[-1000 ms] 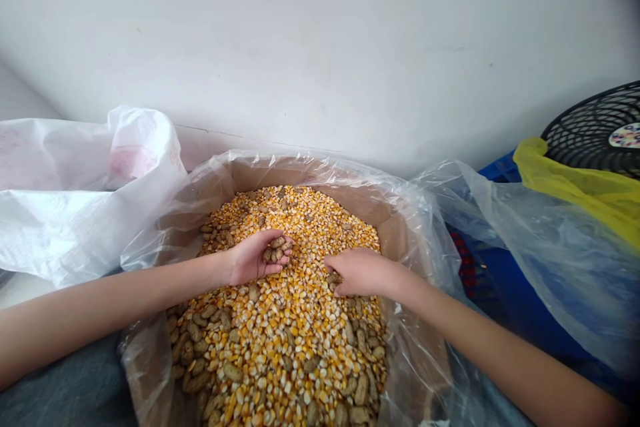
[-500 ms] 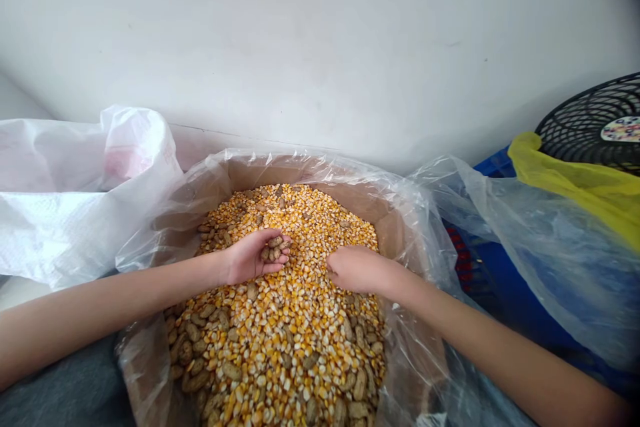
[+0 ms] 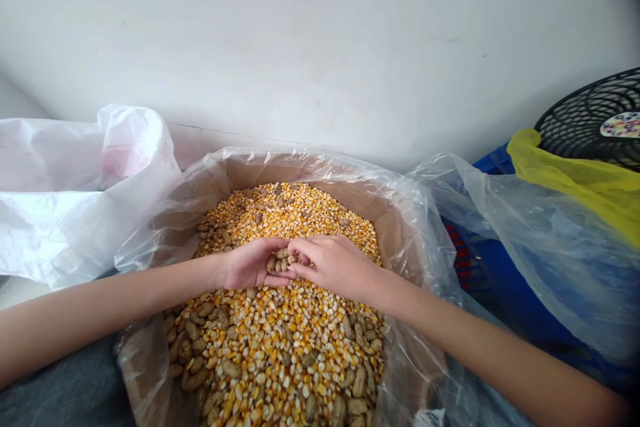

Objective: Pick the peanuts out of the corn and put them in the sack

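Note:
My left hand (image 3: 249, 264) is cupped palm up, closed around several unshelled peanuts (image 3: 279, 263). Meeting it from the other side, my right hand (image 3: 341, 265) has its thumb and fingers pinched on a peanut (image 3: 293, 259) at the left fingertips. Both hands are above dried corn kernels (image 3: 270, 333), with loose peanuts mixed in, mostly along the left and right sides of the heap. A cardboard box (image 3: 389, 227) lined with a clear plastic bag (image 3: 173, 230) holds the corn.
A white woven sack (image 3: 75, 233) stands left of the box. On the right are a blue crate (image 3: 520, 293), clear plastic sheeting (image 3: 565, 233), a yellow bag (image 3: 565, 173) and a black fan grille (image 3: 585, 113). A white wall (image 3: 310, 47) rises behind.
My right hand has moved left from over the corn to my left hand, bringing a peanut to the ones there. The left hand has stayed nearly in place.

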{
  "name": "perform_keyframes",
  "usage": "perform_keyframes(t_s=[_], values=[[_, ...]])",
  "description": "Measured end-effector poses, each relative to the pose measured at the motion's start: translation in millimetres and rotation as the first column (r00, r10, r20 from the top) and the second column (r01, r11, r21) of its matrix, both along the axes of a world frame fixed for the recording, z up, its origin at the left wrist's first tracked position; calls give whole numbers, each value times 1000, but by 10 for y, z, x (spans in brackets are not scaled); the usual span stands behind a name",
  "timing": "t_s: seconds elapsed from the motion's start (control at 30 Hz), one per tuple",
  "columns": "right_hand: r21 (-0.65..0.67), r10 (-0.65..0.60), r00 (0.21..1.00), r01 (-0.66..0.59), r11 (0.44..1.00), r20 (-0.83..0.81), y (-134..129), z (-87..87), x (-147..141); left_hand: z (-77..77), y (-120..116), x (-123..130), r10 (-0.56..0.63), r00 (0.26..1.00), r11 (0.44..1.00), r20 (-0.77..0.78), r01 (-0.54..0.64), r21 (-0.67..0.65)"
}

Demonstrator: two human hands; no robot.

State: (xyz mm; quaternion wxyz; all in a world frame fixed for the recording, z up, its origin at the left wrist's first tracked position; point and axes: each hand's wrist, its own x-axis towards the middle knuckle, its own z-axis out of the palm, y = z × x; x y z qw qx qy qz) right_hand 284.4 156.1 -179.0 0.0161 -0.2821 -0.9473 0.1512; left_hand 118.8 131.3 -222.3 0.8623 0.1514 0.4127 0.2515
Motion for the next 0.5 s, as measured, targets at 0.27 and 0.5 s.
perform_keyframes(t_s=[0.27,0.5], values=[[56,-166,985,164,985,36,81,27,38,3,13,-25,48,998,999,-38,-47,16],[-19,-89,809,123,992,581,229,-92,226,45,37,-16,118,989,992,-92,-122,-36]])
